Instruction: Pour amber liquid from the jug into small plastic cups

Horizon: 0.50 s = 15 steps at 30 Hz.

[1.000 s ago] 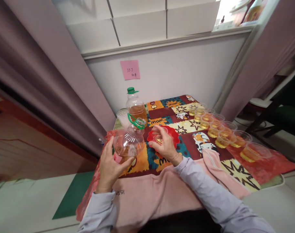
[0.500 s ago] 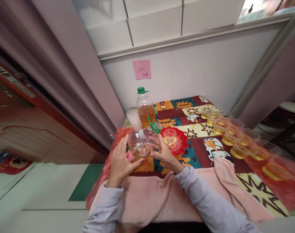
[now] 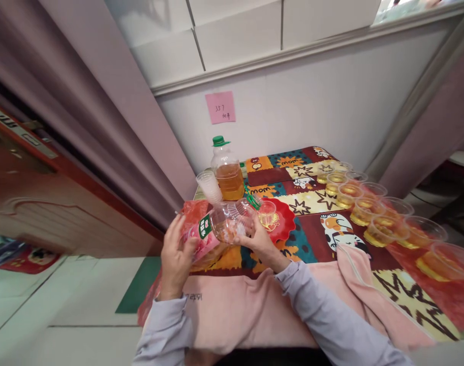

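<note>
A clear plastic bottle [image 3: 226, 221] with a pink label and a green patch lies tilted between my hands. Amber liquid is inside, and its green-ringed neck points right, at the cup. My left hand [image 3: 178, 251] holds the base end, thumb against the label. Around the bottle's shoulder, my right hand [image 3: 260, 239] is closed. Beside the neck, a clear plastic cup [image 3: 268, 211] stands on a red scalloped plate [image 3: 287, 223]. Whether liquid is flowing cannot be made out.
A second bottle [image 3: 229, 175] of amber liquid, green-capped, stands behind, beside stacked plastic cups [image 3: 209, 187]. Several cups of yellow liquid [image 3: 380, 229] line the table's right side. A pink towel [image 3: 247, 310] covers the front edge. A pink note [image 3: 220, 107] is on the wall.
The bottle has turned and shifted, so its pink label and green patch now show. My left hand has moved left towards its base. My right hand stays at the shoulder.
</note>
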Tool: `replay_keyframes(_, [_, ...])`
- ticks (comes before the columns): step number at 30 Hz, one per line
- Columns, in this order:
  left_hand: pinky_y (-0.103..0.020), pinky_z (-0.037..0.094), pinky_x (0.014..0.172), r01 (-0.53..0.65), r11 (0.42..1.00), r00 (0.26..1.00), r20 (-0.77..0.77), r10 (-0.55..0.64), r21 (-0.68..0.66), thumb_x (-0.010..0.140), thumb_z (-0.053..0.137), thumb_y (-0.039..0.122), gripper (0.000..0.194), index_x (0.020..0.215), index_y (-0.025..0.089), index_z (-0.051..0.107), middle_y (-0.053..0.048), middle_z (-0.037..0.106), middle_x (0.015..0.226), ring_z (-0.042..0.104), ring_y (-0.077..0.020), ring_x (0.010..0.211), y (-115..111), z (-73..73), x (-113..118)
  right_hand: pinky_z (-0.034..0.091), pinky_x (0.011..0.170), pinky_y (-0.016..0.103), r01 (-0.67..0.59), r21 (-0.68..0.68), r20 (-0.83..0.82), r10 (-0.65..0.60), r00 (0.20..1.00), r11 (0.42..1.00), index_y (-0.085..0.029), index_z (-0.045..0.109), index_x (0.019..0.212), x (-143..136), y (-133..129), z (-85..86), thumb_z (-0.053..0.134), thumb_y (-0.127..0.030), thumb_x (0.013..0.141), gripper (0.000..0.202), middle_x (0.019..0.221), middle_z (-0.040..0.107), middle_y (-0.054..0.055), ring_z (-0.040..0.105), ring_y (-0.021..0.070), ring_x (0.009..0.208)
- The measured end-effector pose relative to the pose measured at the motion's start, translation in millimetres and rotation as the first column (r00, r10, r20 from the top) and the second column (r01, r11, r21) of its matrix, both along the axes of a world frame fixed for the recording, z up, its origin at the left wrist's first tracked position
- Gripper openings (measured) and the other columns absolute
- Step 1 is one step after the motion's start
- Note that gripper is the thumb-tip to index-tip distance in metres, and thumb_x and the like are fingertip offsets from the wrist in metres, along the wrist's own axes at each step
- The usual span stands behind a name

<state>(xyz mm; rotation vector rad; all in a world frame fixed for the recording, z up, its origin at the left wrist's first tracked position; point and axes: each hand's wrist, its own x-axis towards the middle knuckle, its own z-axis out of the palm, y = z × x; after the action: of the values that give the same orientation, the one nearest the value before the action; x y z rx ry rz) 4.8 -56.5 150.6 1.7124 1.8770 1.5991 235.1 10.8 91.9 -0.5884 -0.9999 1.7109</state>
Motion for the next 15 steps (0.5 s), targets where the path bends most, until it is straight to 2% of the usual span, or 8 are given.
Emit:
replay_keyframes(1, [-0.051,0.030,0.133,-0.117,0.993,0.963,0.249,0.107,0.025,0.096,0.068,0.064,0.059,0.137,0.023,0.073,-0.014,0.063,0.157,0.053,-0.0315,0.151,0,-7.2,-6,0.041,0.125,0.063,0.002,-0.005,-0.010,-0.002,1.000,1.000,-0.035,0.036,0.163,0,0,-0.4,0.106,-0.041,0.057,0.127,0.155,0.056,0.015,0.053,0.0364,0.151])
replay_keyframes(2, [-0.050,0.034,0.132,-0.212,0.977,0.838,0.516,0.178,0.007,0.100,0.062,0.060,0.052,0.131,0.020,0.075,-0.014,0.068,0.149,0.058,-0.0297,0.147,1,-15.8,-11,0.041,0.125,0.062,0.003,-0.009,-0.016,-0.003,1.000,1.000,-0.034,0.035,0.163,-1,0,-0.6,0.106,-0.041,0.058,0.127,0.155,0.056,0.015,0.054,0.0362,0.150])
replay_keyframes(3, [-0.050,0.038,0.130,-0.256,0.966,0.644,0.739,0.198,-0.036,0.102,0.058,0.058,0.048,0.122,0.018,0.076,-0.015,0.072,0.141,0.062,-0.0295,0.142,2,-25.2,-16,0.042,0.125,0.062,0.002,-0.012,-0.020,-0.002,1.000,1.000,-0.034,0.034,0.164,-1,0,-0.7,0.106,-0.040,0.058,0.128,0.155,0.056,0.015,0.056,0.0360,0.149])
replay_keyframes(5, [-0.054,0.045,0.125,-0.221,0.970,0.490,0.848,0.202,-0.104,0.103,0.054,0.047,0.041,0.111,0.014,0.077,-0.019,0.076,0.132,0.067,-0.0325,0.136,5,-44.1,-21,0.044,0.123,0.062,-0.002,-0.015,-0.028,0.002,1.000,1.000,-0.034,0.031,0.166,-1,1,-1.0,0.105,-0.041,0.059,0.130,0.156,0.056,0.015,0.058,0.0355,0.147])
replay_keyframes(8, [-0.050,0.050,0.122,-0.143,0.982,0.437,0.883,0.171,-0.120,0.091,0.067,0.032,0.027,0.109,0.017,0.079,-0.015,0.078,0.131,0.063,-0.0338,0.143,9,-66.0,-18,0.043,0.124,0.060,0.008,-0.023,-0.028,-0.009,1.000,1.000,-0.034,0.031,0.166,-2,2,-3.0,0.105,-0.042,0.058,0.131,0.156,0.057,0.015,0.060,0.0347,0.145])
replay_keyframes(11, [-0.046,0.052,0.122,-0.086,0.992,0.432,0.894,0.117,-0.088,0.087,0.076,0.036,0.035,0.120,0.024,0.079,-0.010,0.075,0.141,0.056,-0.0326,0.151,8,-77.5,-10,0.044,0.124,0.060,0.032,-0.021,-0.015,-0.033,0.999,0.999,-0.035,0.032,0.166,-3,3,-3.8,0.106,-0.042,0.057,0.131,0.156,0.058,0.014,0.059,0.0343,0.146])
replay_keyframes(13, [-0.046,0.053,0.121,-0.048,0.997,0.444,0.892,0.081,-0.066,0.085,0.080,0.042,0.045,0.127,0.026,0.077,-0.009,0.072,0.148,0.054,-0.0339,0.152,6,-81.8,-7,0.052,0.118,0.057,0.026,-0.007,-0.025,-0.026,0.999,1.000,-0.036,0.030,0.168,-2,2,-2.0,0.104,-0.043,0.061,0.130,0.155,0.060,0.013,0.062,0.0336,0.143])
replay_keyframes(15, [-0.047,0.053,0.121,-0.022,0.999,0.471,0.881,0.052,-0.047,0.083,0.083,0.046,0.052,0.131,0.027,0.075,-0.008,0.070,0.152,0.053,-0.0352,0.153,5,-85.1,-7,0.063,0.102,0.049,-0.018,-0.009,-0.038,0.018,0.999,1.000,-0.039,0.023,0.170,-2,-2,1.4,0.100,-0.044,0.068,0.128,0.152,0.063,0.011,0.068,0.0319,0.134])
